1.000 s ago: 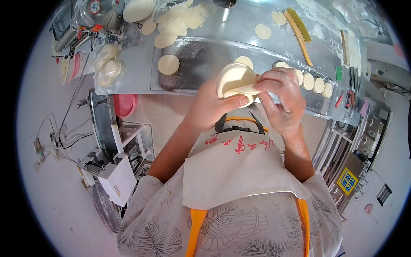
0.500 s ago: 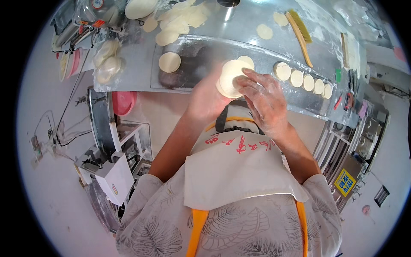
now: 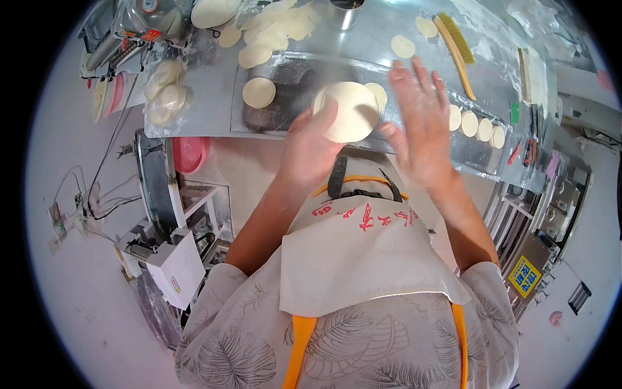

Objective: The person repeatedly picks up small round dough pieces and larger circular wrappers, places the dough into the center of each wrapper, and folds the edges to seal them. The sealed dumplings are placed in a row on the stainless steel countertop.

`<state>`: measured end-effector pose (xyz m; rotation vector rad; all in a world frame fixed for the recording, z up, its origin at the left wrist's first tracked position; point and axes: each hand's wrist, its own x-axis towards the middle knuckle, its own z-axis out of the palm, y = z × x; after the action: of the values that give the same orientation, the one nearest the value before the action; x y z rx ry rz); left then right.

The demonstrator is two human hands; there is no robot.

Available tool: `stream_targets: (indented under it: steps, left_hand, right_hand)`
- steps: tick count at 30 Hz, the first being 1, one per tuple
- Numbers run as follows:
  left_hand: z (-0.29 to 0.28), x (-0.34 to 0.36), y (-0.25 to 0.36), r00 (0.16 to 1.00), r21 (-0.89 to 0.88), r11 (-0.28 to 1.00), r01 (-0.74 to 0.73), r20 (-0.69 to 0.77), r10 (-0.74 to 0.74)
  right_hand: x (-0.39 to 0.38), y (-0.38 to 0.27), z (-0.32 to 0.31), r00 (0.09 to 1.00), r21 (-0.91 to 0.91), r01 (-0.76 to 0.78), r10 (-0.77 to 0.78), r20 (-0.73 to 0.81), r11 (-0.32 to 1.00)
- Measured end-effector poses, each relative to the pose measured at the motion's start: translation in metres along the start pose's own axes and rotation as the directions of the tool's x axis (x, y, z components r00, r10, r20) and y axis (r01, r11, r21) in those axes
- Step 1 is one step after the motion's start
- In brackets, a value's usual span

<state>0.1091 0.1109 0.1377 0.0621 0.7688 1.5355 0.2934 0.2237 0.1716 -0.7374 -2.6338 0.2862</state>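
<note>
My left hand [image 3: 310, 139] grips a round, pale dough wrapper [image 3: 350, 113] at its left side, above the table's near edge; the edge of at least one more disc shows behind it. Just to the right, my floury right hand [image 3: 421, 126] is raised with its fingers spread, holding nothing and slightly blurred. Another dough wrapper [image 3: 377, 96] peeks out behind the held one; whether it lies on the table I cannot tell. At the left of the steel surface sits a round stack of wrappers [image 3: 259, 93]. Several small stacks of dough discs [image 3: 469, 123] stand in a row at the right, partly hidden by my right hand.
A wooden brush [image 3: 461, 58] with yellowish bristles lies at the back right. Loose wrappers [image 3: 282, 26] overlap at the back left, near plastic-wrapped dough [image 3: 165, 94]. A metal cup [image 3: 346, 10] stands at the back. Thin tools [image 3: 531, 142] lie near the right edge of the table [image 3: 201, 117].
My right hand has let go of the dough wrapper and moved right and up, its fingers spreading. The held wrapper now faces up more fully in my left hand.
</note>
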Motion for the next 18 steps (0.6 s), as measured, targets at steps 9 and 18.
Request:
stream_targets:
  steps: [9, 18]
  left_hand:
    - [-0.017, 0.019, 0.011, 0.986, -0.087, 0.982, 0.167, 0.035, -0.165]
    - [-0.011, 0.021, 0.009, 0.998, 0.133, 0.991, -0.029, -0.050, 0.036]
  right_hand:
    - [-0.006, -0.029, 0.018, 0.947, 0.400, 0.236, -0.302, 0.110, 0.885]
    - [0.009, -0.031, 0.015, 0.990, 0.438, -0.073, 0.119, -0.078, 0.896]
